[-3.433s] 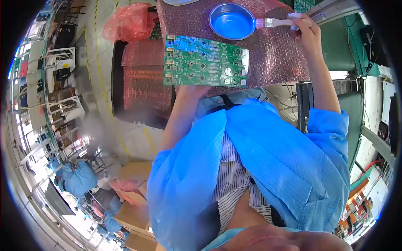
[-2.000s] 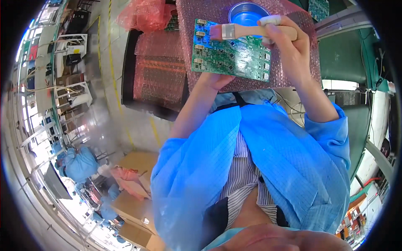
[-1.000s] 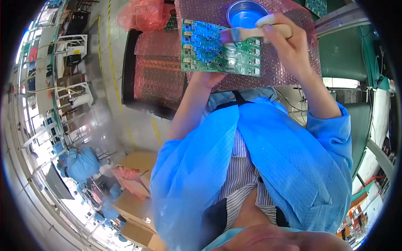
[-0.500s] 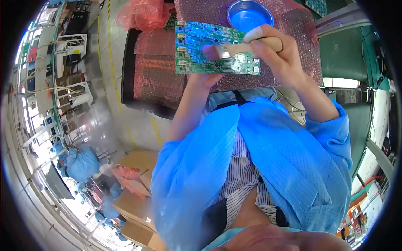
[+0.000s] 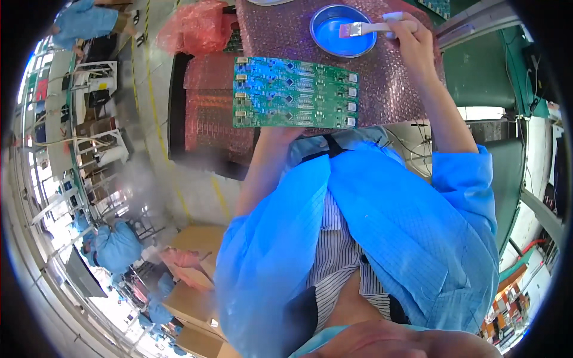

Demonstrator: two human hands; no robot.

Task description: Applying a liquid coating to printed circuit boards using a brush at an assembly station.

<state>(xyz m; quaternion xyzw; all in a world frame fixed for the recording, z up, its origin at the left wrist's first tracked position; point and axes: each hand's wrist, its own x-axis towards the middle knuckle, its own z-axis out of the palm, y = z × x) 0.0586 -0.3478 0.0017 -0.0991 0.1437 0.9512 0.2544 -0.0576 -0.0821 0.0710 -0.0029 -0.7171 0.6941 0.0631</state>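
A green printed circuit board (image 5: pixel 295 92), made of several repeated sections, is held up in front of me. My left hand (image 5: pixel 285 133) grips it from below; most of the fingers are hidden behind the board. In my right hand (image 5: pixel 410 37) is a flat paintbrush (image 5: pixel 373 27), held by its pale handle. Its bristles point left over a round metal bowl (image 5: pixel 315 42), whose inside looks blue. Whether the bristles touch what is inside I cannot tell. The bowl stands on pink bubble wrap (image 5: pixel 391 77) beyond the board.
Crumpled pink plastic (image 5: pixel 194 27) lies at the far left, above a bubble-wrapped stack (image 5: pixel 206 113). Part of another green board (image 5: pixel 439 7) shows at the far right. Cardboard boxes (image 5: pixel 200 241) stand lower left. Co-workers in blue, one walking person (image 5: pixel 86 21) among them, are on the left.
My right hand has carried the paintbrush off the circuit board and up to the bowl. The board sits slightly lower and more left in view. A walking person now shows at upper left.
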